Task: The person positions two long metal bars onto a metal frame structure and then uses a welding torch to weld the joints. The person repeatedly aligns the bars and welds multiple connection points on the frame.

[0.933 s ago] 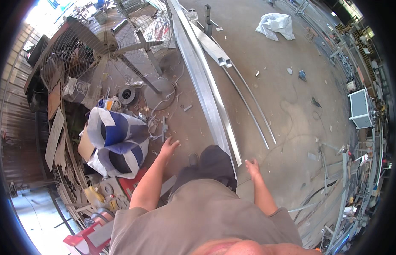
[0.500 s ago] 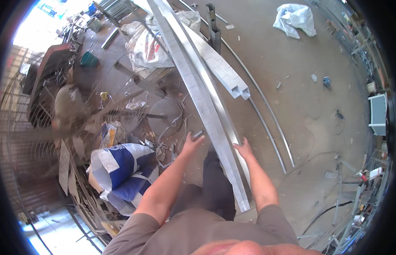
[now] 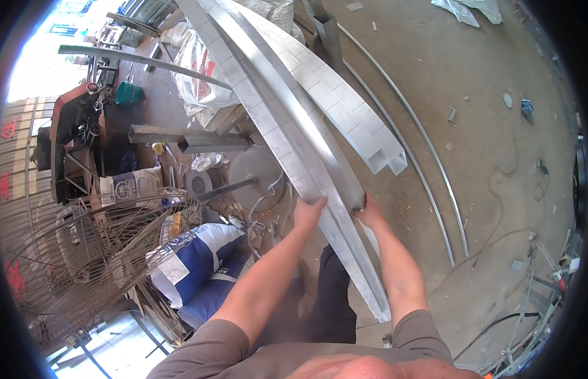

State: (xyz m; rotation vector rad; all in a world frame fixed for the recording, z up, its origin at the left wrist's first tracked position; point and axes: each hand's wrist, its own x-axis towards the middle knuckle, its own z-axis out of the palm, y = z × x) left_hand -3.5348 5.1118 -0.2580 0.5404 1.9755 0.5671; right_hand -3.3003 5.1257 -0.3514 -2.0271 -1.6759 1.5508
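Note:
Long silvery square metal tubes (image 3: 278, 142) run from the top of the view down toward my body. My left hand (image 3: 308, 213) is closed on their left edge, thumb on top and fingers hidden beneath. Against the right side, my right hand (image 3: 371, 213) is closed around the end of a shiny tube (image 3: 319, 136) that lies alongside. Below my hands, a narrower length of the left tubes reaches down between my forearms. To the right, another pair of square tubes (image 3: 351, 114) lies apart, its open ends facing me.
Two thin round pipes (image 3: 426, 170) lie on the floor at the right. A large wire fan guard (image 3: 85, 246) and blue-and-white sacks (image 3: 199, 259) stand at my left. Beyond them are a round metal base (image 3: 246, 177), a rusty steel post (image 3: 180, 139) and a green bucket (image 3: 128, 93).
My left hand has moved right from beside the tubes and closed on their edge. My right hand has closed on the shiny tube's end. The view has shifted.

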